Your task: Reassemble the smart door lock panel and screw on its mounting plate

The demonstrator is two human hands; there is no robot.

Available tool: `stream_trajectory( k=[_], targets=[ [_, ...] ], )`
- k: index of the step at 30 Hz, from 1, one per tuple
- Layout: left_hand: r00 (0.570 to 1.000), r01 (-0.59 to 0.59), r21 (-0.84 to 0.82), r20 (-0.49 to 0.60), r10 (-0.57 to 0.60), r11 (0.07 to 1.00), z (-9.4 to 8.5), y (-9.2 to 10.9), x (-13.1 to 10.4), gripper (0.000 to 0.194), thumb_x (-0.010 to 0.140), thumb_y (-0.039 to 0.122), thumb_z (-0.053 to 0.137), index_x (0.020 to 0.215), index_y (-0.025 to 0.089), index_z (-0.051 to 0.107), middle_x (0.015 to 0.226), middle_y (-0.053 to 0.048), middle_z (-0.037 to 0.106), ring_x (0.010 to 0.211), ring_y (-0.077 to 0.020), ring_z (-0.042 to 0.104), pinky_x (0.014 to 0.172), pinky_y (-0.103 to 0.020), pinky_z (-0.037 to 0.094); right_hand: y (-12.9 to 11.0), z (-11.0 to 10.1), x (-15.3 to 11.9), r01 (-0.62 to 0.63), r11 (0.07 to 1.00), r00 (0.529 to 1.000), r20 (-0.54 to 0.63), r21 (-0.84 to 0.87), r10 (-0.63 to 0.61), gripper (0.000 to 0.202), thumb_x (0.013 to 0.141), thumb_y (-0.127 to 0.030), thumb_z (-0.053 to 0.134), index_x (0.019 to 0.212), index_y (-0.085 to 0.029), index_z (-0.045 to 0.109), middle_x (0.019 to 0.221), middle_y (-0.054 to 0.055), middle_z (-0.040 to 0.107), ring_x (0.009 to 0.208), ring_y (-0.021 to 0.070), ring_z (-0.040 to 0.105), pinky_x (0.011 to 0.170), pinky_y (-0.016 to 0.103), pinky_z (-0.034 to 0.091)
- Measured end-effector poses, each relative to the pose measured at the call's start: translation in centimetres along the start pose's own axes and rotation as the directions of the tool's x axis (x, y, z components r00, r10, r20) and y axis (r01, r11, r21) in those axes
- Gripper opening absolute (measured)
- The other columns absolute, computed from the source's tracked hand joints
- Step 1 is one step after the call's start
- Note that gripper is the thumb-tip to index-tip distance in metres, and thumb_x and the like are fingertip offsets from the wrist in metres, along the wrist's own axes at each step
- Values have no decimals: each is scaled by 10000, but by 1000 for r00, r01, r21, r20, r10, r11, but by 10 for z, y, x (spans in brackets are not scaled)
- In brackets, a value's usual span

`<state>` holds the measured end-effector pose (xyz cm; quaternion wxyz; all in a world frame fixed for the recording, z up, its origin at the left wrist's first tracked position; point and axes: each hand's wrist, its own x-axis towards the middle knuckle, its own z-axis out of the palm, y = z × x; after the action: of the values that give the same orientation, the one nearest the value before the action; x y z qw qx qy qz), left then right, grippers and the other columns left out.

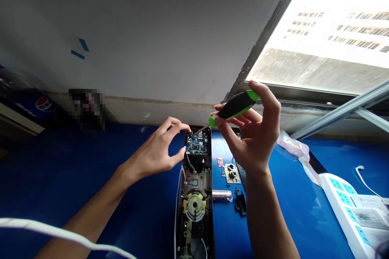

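Blue tbl (142,218): RH (257,141) w/ screwdriver (235,108) @ PCB (199,145).

Black-and-green screwdriver (235,106), blue circuit board (199,145), black casing (210,178), blue tabletop (142,218)

**Where my view gives out**

The tip of my green-and-black-handled screwdriver (234,109) is too small for me to tell whether it touches the blue circuit board (200,145). My left fingers (178,128) hide part of the rim of the long black casing (210,170). The bottom edge cuts off that casing and the white power strip with blue sockets (343,216). A dark patch (87,109) at left is blurred into blocks.
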<state>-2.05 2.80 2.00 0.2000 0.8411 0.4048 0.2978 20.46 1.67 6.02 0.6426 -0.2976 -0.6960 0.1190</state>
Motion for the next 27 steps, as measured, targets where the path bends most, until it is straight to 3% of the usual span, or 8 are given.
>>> stream_trajectory(
  k=[5,12,19,27],
  targets=[
    [998,49,-26,43,-48,998,9,-1,-2,469,848,179,652,1292,289,547,1311,-55,553,1053,-218,650,956,-395,570,-1,4,-2,47,999,999,0,-14,-47,712,858,-81,731,1481,-323,485,1149,38,741,1003,251,787,832,425,711],
    [997,74,-19,20,-74,997,18,0,-3,448,847,173,647,1265,278,527,1306,-78,529,967,-214,653,894,-411,591,-3,7,-6,8,1000,999,50,-7,-8,740,837,-68,757,1481,-345,520,1176,44,741,983,245,784,841,424,707],
    [997,73,-21,35,-73,997,19,1,-5,515,845,211,678,1323,278,499,1315,-85,522,1010,-236,668,942,-414,599,-6,10,-10,10,999,987,161,-34,-4,742,867,-84,731,1516,-353,494,1440,69,666,1029,223,774,874,402,698],
    [996,70,-27,57,-68,997,18,1,-4,524,853,209,674,1350,262,518,1344,-105,510,1042,-251,675,1003,-444,590,-6,15,-9,120,992,971,211,-27,-111,739,878,-75,723,1526,-348,499,1334,43,724,1000,202,779,857,363,696]
  ],
)
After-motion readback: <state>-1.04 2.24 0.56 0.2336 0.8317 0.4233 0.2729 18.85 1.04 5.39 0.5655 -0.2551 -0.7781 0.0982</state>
